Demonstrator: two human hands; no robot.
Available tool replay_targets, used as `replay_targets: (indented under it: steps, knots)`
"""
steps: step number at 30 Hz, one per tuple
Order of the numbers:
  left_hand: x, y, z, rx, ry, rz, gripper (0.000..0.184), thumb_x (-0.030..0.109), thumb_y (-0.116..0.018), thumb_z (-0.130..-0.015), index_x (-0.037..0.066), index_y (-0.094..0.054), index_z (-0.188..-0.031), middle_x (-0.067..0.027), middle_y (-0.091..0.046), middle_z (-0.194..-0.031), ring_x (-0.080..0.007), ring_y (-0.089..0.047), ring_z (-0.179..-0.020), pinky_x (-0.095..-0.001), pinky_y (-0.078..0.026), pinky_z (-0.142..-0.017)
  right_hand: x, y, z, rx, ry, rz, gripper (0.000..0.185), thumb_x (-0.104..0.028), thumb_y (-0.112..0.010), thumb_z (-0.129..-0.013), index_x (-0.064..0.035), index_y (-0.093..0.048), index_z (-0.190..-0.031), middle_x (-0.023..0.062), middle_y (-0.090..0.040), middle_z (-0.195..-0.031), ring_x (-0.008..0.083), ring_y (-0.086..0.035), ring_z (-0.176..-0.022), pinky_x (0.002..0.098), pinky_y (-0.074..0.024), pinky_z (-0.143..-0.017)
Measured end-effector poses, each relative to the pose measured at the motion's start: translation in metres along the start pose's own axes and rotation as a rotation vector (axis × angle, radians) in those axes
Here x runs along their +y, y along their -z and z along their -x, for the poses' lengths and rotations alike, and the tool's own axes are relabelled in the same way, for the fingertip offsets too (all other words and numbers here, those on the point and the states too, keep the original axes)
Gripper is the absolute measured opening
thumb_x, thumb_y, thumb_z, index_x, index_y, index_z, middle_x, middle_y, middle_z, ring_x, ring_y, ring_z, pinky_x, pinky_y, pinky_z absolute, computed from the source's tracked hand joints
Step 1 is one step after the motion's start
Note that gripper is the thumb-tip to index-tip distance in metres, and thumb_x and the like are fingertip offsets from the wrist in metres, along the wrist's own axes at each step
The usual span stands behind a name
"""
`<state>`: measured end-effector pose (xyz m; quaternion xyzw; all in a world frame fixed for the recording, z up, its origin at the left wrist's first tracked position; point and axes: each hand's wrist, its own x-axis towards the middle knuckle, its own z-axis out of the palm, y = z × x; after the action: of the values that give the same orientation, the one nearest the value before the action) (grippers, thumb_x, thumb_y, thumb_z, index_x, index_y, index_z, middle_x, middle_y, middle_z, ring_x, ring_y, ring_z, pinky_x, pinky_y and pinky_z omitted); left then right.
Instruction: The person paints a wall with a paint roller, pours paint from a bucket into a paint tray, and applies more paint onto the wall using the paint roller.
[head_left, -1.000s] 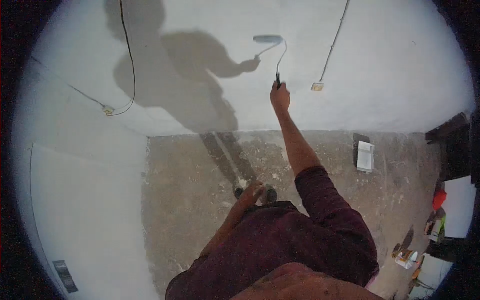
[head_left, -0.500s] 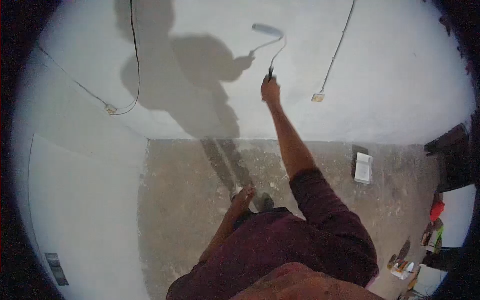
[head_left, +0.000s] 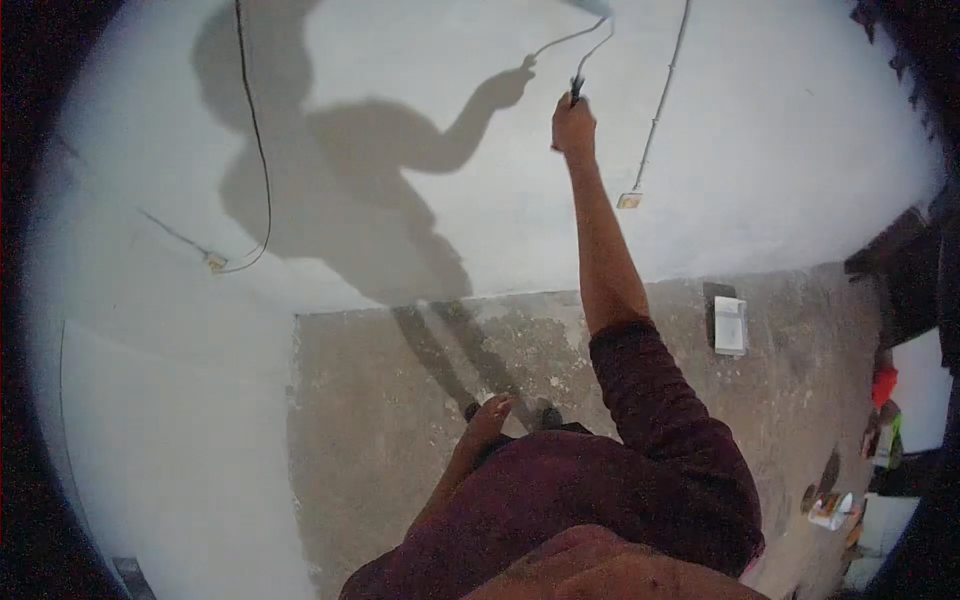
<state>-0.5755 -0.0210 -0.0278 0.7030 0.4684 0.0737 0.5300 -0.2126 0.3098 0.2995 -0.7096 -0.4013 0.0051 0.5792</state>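
Observation:
High in front of me, my right hand (head_left: 574,124) is closed around the dark handle of a paint roller (head_left: 597,50). Its bent wire frame reaches up to the roller head at the top edge of the view, which is partly cut off, against the white wall (head_left: 480,210). My left hand (head_left: 490,416) hangs low by my waist, over the floor and near my feet. It shows small, and whether its fingers are curled or spread is unclear; no object is visible in it.
A white paint tray (head_left: 730,326) lies on the worn floor (head_left: 370,400) to the right. Beyond it stand a white bucket (head_left: 831,511) and assorted items. Wall fixtures include a right-hand socket box (head_left: 629,201), a left-hand box (head_left: 215,263) and a hanging black cable (head_left: 255,130).
My right hand has moved up and slightly right with the paint roller, whose head now reaches the top edge of the view. My left hand stays low, and the view has shifted a little.

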Motion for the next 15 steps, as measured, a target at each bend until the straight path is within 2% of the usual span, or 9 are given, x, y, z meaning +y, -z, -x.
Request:
replay_targets:
  steps: [2, 4, 5, 7, 10, 12, 13, 14, 15]
  knots:
    - [-0.004, 0.01, 0.002, -0.02, -0.011, 0.027, 0.048, 0.043, -0.045, -0.097, 0.006, -0.052, -0.128, -0.019, -0.052, -0.128, -0.0344, -0.047, -0.122, -0.0413, -0.04, -0.099, 0.047, -0.02, 0.035, -0.002, -0.013, 0.087, 0.036, -0.035, -0.043, -0.096, -0.0002, -0.05, -0.092, 0.0304, -0.061, -0.08, 0.049, -0.06, -0.08, 0.0551, -0.0491, -0.068]
    - [-0.013, 0.03, -0.001, -0.026, -0.027, 0.055, 0.049, 0.043, -0.045, -0.097, 0.007, -0.051, -0.129, -0.0196, -0.052, -0.128, -0.035, -0.046, -0.122, -0.0417, -0.04, -0.099, 0.101, -0.034, 0.08, -0.084, -0.044, 0.174, 0.035, -0.036, -0.042, -0.096, -0.0021, -0.049, -0.097, 0.0284, -0.062, -0.077, 0.0476, -0.061, -0.075, 0.0561, -0.0489, -0.064]
    - [-0.021, 0.042, 0.001, 0.012, -0.292, -0.124, 0.051, 0.045, -0.043, -0.097, 0.006, -0.05, -0.129, -0.0199, -0.051, -0.128, -0.0354, -0.045, -0.123, -0.0422, -0.038, -0.1, 0.118, -0.037, 0.104, -0.117, -0.1, 0.221, 0.036, -0.037, -0.042, -0.096, -0.0019, -0.049, -0.096, 0.0275, -0.062, -0.077, 0.0467, -0.061, -0.075, 0.0561, -0.0483, -0.064]
    - [-0.025, 0.069, -0.004, 0.035, -0.57, -0.296, 0.053, 0.046, -0.041, -0.097, 0.005, -0.05, -0.13, -0.0203, -0.051, -0.129, -0.0358, -0.044, -0.124, -0.0426, -0.037, -0.101, 0.135, -0.045, 0.122, -0.137, -0.164, 0.284, 0.038, -0.038, -0.041, -0.096, -0.0017, -0.05, -0.095, 0.0265, -0.062, -0.076, 0.0459, -0.062, -0.075, 0.0561, -0.0478, -0.064]
    - [-0.031, 0.116, -0.025, -0.169, -0.289, -0.262, 0.057, 0.049, -0.037, -0.097, 0.005, -0.049, -0.131, -0.0198, -0.05, -0.13, -0.036, -0.045, -0.124, -0.043, -0.035, -0.104, 0.135, -0.056, 0.125, -0.172, -0.248, 0.188, 0.043, -0.042, -0.041, -0.096, -0.0007, -0.052, -0.089, 0.0253, -0.062, -0.076, 0.0436, -0.062, -0.075, 0.0551, -0.047, -0.066]
    - [-0.04, 0.139, -0.032, -0.099, -0.117, -0.117, 0.045, 0.034, -0.031, -0.101, 0.001, -0.053, -0.123, -0.0193, -0.056, -0.121, -0.0338, -0.048, -0.119, -0.0433, -0.04, -0.099, 0.125, -0.069, 0.096, -0.028, -0.106, 0.103, 0.048, -0.044, -0.042, -0.096, 0.0007, -0.053, -0.083, 0.0241, -0.061, -0.072, 0.0423, -0.061, -0.066, 0.052, -0.0473, -0.062]
    - [-0.052, 0.15, -0.037, -0.122, -0.114, -0.116, 0.045, 0.034, -0.031, -0.101, 0.001, -0.053, -0.123, -0.0193, -0.056, -0.121, -0.0338, -0.048, -0.119, -0.0433, -0.04, -0.099, 0.119, -0.071, 0.069, 0.053, -0.066, 0.142, 0.049, -0.044, -0.042, -0.096, 0.0006, -0.052, -0.08, 0.0216, -0.059, -0.068, 0.0383, -0.059, -0.059, 0.0487, -0.0473, -0.057]
    - [-0.07, 0.162, -0.046, -0.134, -0.124, -0.18, 0.049, 0.041, -0.034, -0.1, 0.004, -0.053, -0.126, -0.0194, -0.053, -0.127, -0.0347, -0.047, -0.122, -0.0432, -0.037, -0.102, 0.107, -0.068, 0.045, 0.131, -0.025, 0.183, 0.05, -0.045, -0.041, -0.097, 0.0005, -0.052, -0.078, 0.0191, -0.058, -0.064, 0.0343, -0.058, -0.052, 0.0454, -0.0473, -0.051]
    - [-0.083, 0.171, -0.051, -0.146, -0.136, -0.242, 0.054, 0.048, -0.037, -0.098, 0.006, -0.052, -0.129, -0.0194, -0.049, -0.133, -0.0356, -0.046, -0.125, -0.0431, -0.035, -0.105, 0.062, -0.041, 0.032, -0.05, -0.292, -0.277, 0.051, -0.045, -0.041, -0.097, -0.0014, -0.049, -0.074, 0.0117, -0.053, -0.056, 0.0238, -0.055, -0.043, 0.038, -0.0432, -0.04]
